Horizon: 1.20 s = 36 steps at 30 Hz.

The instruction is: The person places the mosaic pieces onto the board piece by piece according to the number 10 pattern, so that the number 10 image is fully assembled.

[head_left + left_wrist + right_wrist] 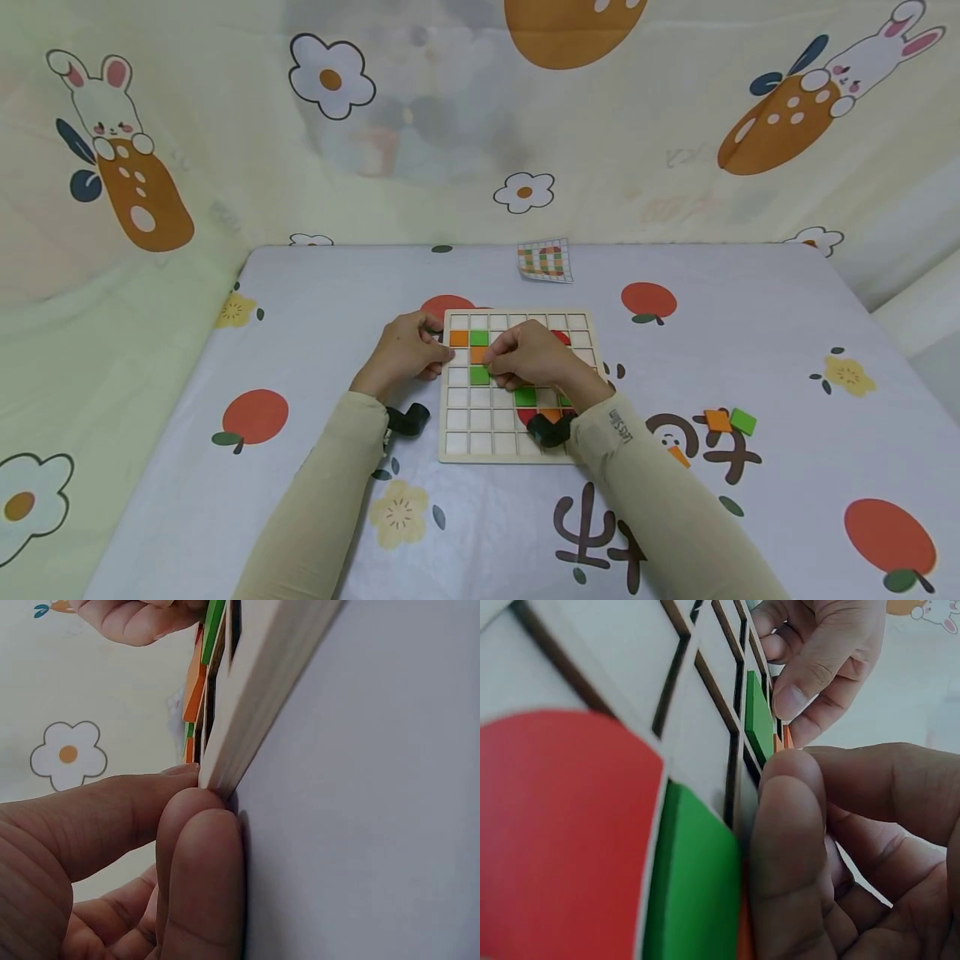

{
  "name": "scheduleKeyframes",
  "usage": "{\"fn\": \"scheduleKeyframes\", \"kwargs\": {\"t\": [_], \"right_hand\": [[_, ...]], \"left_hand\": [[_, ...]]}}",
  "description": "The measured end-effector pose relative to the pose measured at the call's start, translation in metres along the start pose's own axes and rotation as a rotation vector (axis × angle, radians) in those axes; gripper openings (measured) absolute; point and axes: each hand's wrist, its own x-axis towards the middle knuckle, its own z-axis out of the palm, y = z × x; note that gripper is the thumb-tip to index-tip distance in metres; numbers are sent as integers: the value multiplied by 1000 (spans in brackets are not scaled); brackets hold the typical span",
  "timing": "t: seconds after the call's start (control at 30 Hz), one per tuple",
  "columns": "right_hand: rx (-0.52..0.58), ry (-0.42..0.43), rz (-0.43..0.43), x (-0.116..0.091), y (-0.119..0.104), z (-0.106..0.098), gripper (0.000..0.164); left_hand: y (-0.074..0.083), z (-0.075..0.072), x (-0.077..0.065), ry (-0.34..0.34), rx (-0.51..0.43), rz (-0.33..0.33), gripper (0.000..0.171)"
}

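Observation:
A square wooden grid board (480,459) lies on the table, with orange, green and red tiles in some cells. My left hand (405,350) is at its left edge; in the left wrist view the thumb (135,810) lies on top and curled fingers press the side. Over the board, my right hand (536,354) has thumb and fingertips together at an orange square tile (477,356), which they appear to pinch. Green tiles (479,376) lie in neighbouring cells. A red rounded piece (562,832) is close in the right wrist view. My right hand and wrist hide part of the board.
Behind the board stands a small curled pattern card (545,262). Right of the board lie a loose orange tile (717,421), a green tile (743,422) and an orange piece (678,456) partly behind my sleeve. A printed curtain (420,150) hangs behind the table.

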Motion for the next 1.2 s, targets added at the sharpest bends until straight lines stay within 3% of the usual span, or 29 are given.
{"fn": "scheduleKeyframes", "kwargs": {"t": [0.2,0.4,0.57,0.77,0.97,1.2], "right_hand": [[28,-15,-87,-10,1,-10,14],[9,63,-118,-40,16,-37,22],[-28,138,-88,-78,43,-65,25],[-86,227,12,-116,80,-86,26],[-187,237,77,-138,106,-92,25],[-343,301,115,-147,107,-84,27]], "left_hand": [[1,0,0,3,25,0,44],[0,3,1,2,28,0,43],[-2,3,2,5,16,-3,43],[-1,2,0,9,0,-18,43],[0,0,-2,6,-1,-10,43],[3,1,-3,2,-5,-6,43]]}}
